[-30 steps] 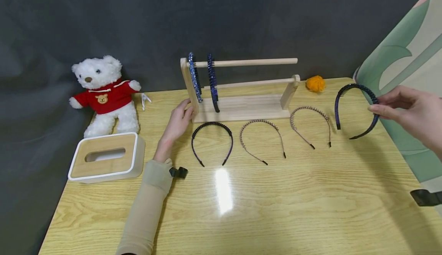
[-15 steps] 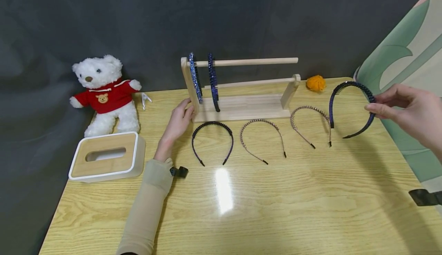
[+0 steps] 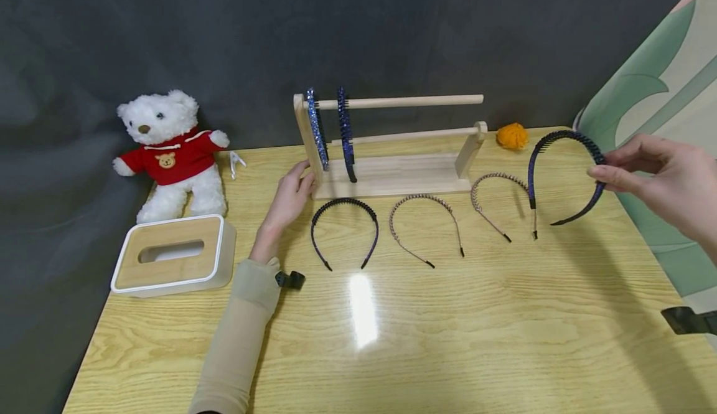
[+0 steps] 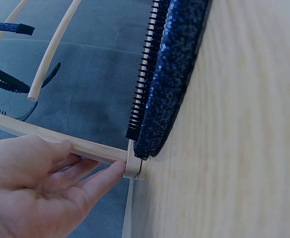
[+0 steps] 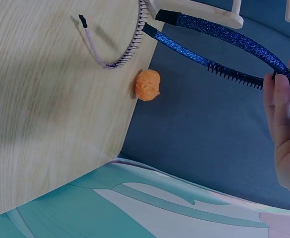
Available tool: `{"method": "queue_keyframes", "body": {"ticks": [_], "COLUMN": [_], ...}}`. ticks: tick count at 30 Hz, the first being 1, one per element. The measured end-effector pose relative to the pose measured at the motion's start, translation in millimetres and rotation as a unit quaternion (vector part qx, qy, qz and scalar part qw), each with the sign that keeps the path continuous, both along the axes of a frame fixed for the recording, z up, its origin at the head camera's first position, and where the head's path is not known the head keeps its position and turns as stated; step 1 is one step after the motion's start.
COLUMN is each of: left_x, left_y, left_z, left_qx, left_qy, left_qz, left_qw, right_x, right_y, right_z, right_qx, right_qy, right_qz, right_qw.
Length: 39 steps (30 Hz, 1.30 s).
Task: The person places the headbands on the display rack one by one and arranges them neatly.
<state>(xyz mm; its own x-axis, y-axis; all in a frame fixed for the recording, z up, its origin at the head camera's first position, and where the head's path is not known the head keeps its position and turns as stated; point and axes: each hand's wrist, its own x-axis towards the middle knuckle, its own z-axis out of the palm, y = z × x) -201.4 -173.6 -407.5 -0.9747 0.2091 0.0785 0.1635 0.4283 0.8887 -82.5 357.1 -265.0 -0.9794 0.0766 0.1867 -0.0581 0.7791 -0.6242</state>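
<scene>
In the head view my right hand pinches a dark blue glittery headband between thumb and fingers, raised above the table's right side. Its toothed inner edge shows in the right wrist view. My left hand holds the left end of a wooden headband rack low down, its fingertips at the base corner in the left wrist view. A light blue sequined headband and a dark blue headband hang at the left of the rack's bars. Before it lie a black headband and two pinkish beaded headbands.
A white teddy bear in a red hoodie sits at the left, behind a tissue box with a wooden lid. Beside the bear lies a small white object. An orange pom-pom-like ball sits right of the rack.
My right hand has moved slightly left with the dark blue headband, whose left leg now overlaps the rightmost beaded headband in the head view. My left hand stays at the rack.
</scene>
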Motion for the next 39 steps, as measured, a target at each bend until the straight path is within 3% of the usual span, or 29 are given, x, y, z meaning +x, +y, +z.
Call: {"method": "queue_keyframes", "body": {"ticks": [7, 34, 35, 39], "left_x": [-0.4, 0.4, -5.3, -5.1], "left_y": [0, 0, -3, -4], "left_z": [-0.9, -0.3, -9.1, -8.9], "left_qx": [-0.005, 0.008, 0.023, 0.023], "left_qy": [0.005, 0.001, 0.006, 0.007], "left_qz": [0.003, -0.005, -0.010, -0.011], "left_qw": [1.0000, 1.0000, 0.9997, 0.9996], "right_x": [1.6, 3.6, 3.5, 3.0], "right_y": [-3, -15, -15, -16], "right_z": [3.8, 17.5, 17.8, 18.8], "right_qx": [-0.029, -0.035, -0.036, -0.040], "right_qy": [0.008, 0.016, 0.017, 0.021], "right_qz": [0.007, 0.008, 0.008, 0.009], "right_qw": [1.000, 0.999, 0.999, 0.999]}}
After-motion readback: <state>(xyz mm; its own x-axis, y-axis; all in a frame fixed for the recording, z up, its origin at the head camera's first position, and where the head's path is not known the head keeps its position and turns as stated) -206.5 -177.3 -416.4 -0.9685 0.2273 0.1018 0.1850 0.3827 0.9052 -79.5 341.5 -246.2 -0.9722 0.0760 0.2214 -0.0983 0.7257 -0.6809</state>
